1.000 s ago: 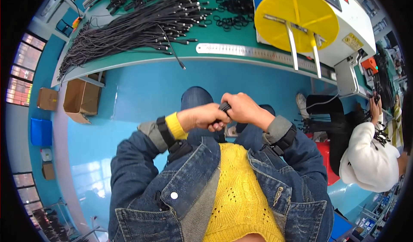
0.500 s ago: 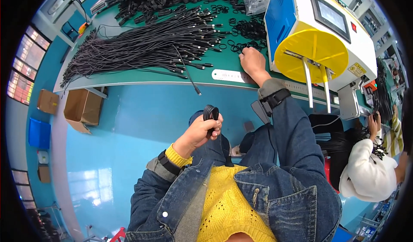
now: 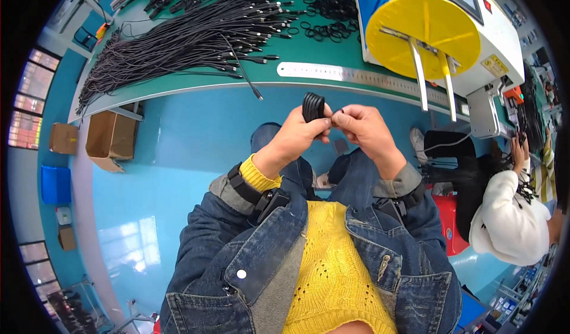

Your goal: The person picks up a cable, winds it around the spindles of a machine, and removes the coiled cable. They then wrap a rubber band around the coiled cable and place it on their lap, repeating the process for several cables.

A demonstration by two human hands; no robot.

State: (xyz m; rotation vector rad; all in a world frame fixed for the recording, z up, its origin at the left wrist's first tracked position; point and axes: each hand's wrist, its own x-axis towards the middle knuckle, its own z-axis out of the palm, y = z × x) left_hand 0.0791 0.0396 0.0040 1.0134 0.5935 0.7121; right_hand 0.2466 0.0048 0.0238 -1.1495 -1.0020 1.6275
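Observation:
A coiled bundle of black cable (image 3: 313,107) stands upright in my left hand (image 3: 295,133), whose fingers and thumb are wrapped round its lower part. Close beside it on the right, my right hand (image 3: 363,131) is closed in a pinch at the fingertips. Between them shows a bit of a small black ring (image 3: 339,111), mostly hidden by the fingers. Both hands are over my lap, in front of the table edge, with their fingertips almost meeting. More loose black rings (image 3: 329,31) lie in a heap on the green table (image 3: 196,80).
Many straight black cables (image 3: 178,43) lie in a pile at the left of the table, one hanging over the edge. A steel ruler (image 3: 332,73) runs along the front edge. At the right stands a machine with a yellow disc (image 3: 423,37) and two prongs. Another person (image 3: 510,224) sits farther right.
My right hand has left the ring heap on the table and come back to my left hand, pinching a small black ring. The left hand with the cable coil has risen slightly rightward.

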